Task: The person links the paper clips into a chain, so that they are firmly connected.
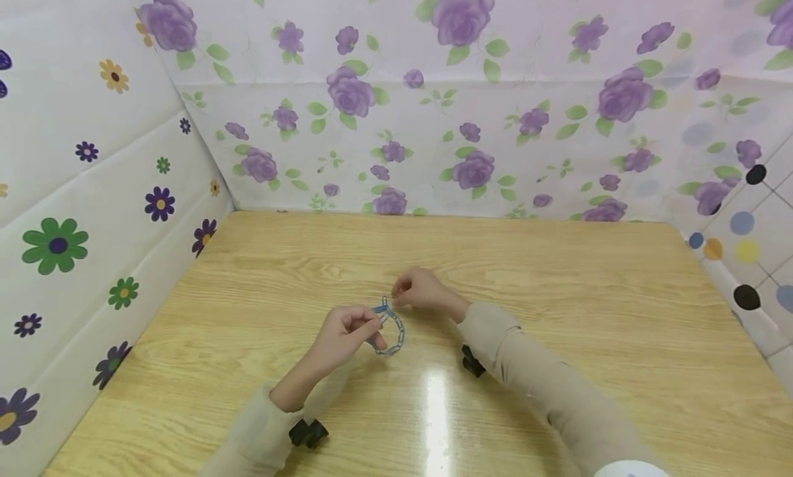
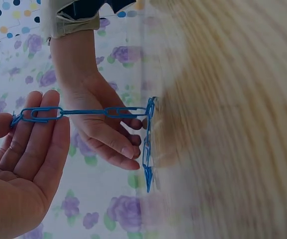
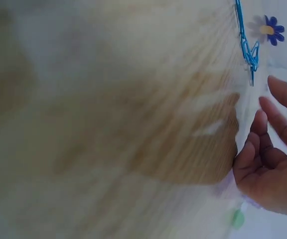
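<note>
A chain of linked blue paper clips hangs in a loop from my left hand. In the left wrist view, thumb and fingers pinch one end of the chain; it stretches across and then bends along the tabletop. My right hand is just beyond the chain's far end, its fingers loosely bent with nothing between them. From the right wrist, a gap shows between thumb and forefinger of this hand, and the blue clips lie a little away from the fingertips.
Under both hands is a wood-grain table, with a bright glare streak near the front. Flowered sheeting rises behind it, with more patterned sheeting on the left and right. A white round edge shows at the bottom right.
</note>
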Demonstrator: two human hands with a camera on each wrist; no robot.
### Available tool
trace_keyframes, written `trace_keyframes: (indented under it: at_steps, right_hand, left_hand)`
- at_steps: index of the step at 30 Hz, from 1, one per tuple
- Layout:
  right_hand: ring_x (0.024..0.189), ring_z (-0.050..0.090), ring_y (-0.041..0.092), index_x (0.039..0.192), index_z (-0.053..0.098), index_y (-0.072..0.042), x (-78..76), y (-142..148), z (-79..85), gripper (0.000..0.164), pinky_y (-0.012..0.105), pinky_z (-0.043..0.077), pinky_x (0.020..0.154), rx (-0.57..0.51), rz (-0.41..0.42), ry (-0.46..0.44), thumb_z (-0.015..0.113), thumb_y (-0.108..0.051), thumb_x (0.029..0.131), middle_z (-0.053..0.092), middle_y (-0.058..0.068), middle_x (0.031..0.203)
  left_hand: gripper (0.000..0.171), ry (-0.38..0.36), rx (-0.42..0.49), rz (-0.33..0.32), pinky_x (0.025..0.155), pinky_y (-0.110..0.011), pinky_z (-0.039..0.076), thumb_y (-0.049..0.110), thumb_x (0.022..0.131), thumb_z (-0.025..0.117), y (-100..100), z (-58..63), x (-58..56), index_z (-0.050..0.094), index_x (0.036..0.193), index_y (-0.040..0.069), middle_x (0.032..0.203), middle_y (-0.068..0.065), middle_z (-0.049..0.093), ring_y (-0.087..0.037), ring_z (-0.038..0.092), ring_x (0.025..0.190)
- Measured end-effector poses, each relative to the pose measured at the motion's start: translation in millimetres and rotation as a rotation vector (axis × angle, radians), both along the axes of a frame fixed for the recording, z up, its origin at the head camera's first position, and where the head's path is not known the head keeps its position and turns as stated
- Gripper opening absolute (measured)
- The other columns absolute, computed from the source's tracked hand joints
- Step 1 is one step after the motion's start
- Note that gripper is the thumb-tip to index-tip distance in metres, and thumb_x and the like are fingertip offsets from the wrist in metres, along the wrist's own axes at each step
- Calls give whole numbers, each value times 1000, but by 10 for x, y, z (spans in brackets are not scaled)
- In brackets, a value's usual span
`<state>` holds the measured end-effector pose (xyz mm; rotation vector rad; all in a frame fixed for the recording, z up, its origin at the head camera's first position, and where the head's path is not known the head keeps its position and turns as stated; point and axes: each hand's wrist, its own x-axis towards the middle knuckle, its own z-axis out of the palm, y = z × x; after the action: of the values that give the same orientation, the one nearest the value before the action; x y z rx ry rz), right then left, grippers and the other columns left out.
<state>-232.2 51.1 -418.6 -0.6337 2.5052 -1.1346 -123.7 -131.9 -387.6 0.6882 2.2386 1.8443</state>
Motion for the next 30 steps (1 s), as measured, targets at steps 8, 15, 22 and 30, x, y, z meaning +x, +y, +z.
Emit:
trace_keyframes:
  at_steps: [8, 15, 22, 30]
  right_hand:
    - [70, 52, 11, 90, 69, -9, -65, -195, -22, 22, 21, 45, 59, 67, 157, 55, 78, -13, 71, 61, 0, 81]
    - [68, 52, 11, 78, 68, -5, -20, -239, -10, 3, 20, 43, 61, 95, 186, 108, 70, -7, 78, 62, 0, 74]
    - [77, 55, 16, 88, 67, -6, -13, -23, 52, 7, 27, 46, 66, -138, 51, -23, 64, -12, 85, 63, 3, 85]
    - [85, 63, 24, 103, 54, 1, 65, 258, 158, 21, 47, 46, 81, -417, -40, -186, 52, -18, 94, 66, 13, 89]
  left_hand:
    - [18, -40, -37, 11, 77, -29, 50, 4, 92, 51, -106, 7, 17, 58, 85, -10, 71, -21, 65, -26, 66, 71]
    - [18, -27, -26, 5, 76, -29, 50, 4, 92, 51, -123, -1, -8, 59, 85, -10, 70, -19, 65, -26, 65, 70]
    - [17, 12, -5, -7, 73, -31, 51, 3, 92, 50, -145, 13, -26, 59, 84, -9, 70, -21, 64, -27, 65, 68]
    - [18, 48, 31, -31, 73, -32, 51, 3, 92, 50, -134, 48, -48, 60, 83, -8, 69, -15, 65, -26, 64, 68]
